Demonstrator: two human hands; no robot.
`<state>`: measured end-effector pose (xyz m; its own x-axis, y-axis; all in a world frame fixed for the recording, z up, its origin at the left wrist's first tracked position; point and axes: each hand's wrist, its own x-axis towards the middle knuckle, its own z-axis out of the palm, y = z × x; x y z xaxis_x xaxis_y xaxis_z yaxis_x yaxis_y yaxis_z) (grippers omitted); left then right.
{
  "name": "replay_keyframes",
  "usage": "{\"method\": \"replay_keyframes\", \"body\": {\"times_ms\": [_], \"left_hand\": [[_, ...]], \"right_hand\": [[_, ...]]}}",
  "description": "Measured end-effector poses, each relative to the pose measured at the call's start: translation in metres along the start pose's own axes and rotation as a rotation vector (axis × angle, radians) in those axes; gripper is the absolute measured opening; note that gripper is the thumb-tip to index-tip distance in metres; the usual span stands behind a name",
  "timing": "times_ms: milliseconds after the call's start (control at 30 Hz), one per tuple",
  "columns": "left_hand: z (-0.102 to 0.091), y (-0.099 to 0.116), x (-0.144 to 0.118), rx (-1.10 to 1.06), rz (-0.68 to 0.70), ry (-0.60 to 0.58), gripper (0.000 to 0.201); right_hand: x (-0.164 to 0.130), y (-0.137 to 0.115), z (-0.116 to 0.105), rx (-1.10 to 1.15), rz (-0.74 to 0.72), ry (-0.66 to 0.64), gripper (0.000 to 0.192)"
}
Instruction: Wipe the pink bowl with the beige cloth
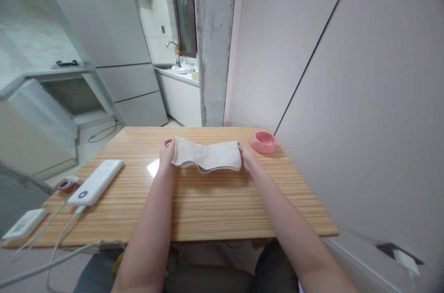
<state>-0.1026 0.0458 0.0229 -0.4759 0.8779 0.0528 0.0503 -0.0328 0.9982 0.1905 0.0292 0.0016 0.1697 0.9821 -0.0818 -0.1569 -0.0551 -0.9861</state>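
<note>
A person is sitting at a wooden table (194, 210), both bare arms reaching forward across it. The left hand (167, 153) is gripping the left end of a pale folded cloth (207, 155), fingers curled around its edge. The right hand (247, 156) is holding the right end the same way, fingers closed over the cloth's edge. The cloth is stretching between the two hands, sagging a little in the middle, its lower edge resting on or just above the tabletop; which of the two cannot be told. It is lying toward the far side of the table, roughly at twelve o'clock from the person's lap.

A pink bowl (263, 141) is sitting at about two o'clock from the cloth, just beyond the right hand, near the table's far right corner and close to the wall. A white power bank (96, 182) is lying at about eight o'clock from the cloth, well apart from the left hand, with a white cable (58, 237) running off the near left edge. A small white box (24, 223) is resting at the table's near left corner.
</note>
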Motion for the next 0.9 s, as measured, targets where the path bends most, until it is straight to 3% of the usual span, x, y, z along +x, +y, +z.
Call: {"method": "replay_keyframes", "body": {"times_ms": [100, 200, 300, 367, 500, 633, 700, 900], "left_hand": [[-0.001, -0.007, 0.0, 0.283, -0.056, 0.012, 0.026], [-0.003, -0.01, -0.008, 0.626, 0.054, -0.042, 0.032], [-0.008, -0.011, -0.01, 0.914, 0.134, -0.089, 0.031], [-0.011, -0.012, -0.009, 1.014, 0.088, -0.146, 0.025], [-0.009, -0.009, -0.007, 1.087, 0.083, -0.304, 0.022], [0.0, -0.005, -0.013, 0.945, 0.238, -0.139, 0.019], [0.002, -0.004, -0.015, 0.88, 0.231, -0.061, 0.022], [0.006, -0.005, -0.013, 0.867, 0.138, -0.198, 0.007]], "right_hand": [[0.007, 0.004, -0.014, -0.219, -0.063, 0.111, 0.042], [0.005, 0.005, -0.023, -0.659, -0.206, 0.162, 0.044], [-0.001, 0.009, -0.023, -0.964, -0.198, 0.063, 0.025], [-0.004, 0.013, -0.02, -1.038, -0.195, -0.021, 0.018], [-0.006, 0.016, -0.013, -1.033, -0.185, -0.107, 0.015], [-0.005, 0.016, -0.008, -0.973, -0.257, 0.025, 0.005], [-0.003, 0.016, -0.006, -0.855, -0.261, 0.11, 0.006], [0.003, 0.015, 0.001, -0.625, -0.175, 0.091, 0.005]]}}
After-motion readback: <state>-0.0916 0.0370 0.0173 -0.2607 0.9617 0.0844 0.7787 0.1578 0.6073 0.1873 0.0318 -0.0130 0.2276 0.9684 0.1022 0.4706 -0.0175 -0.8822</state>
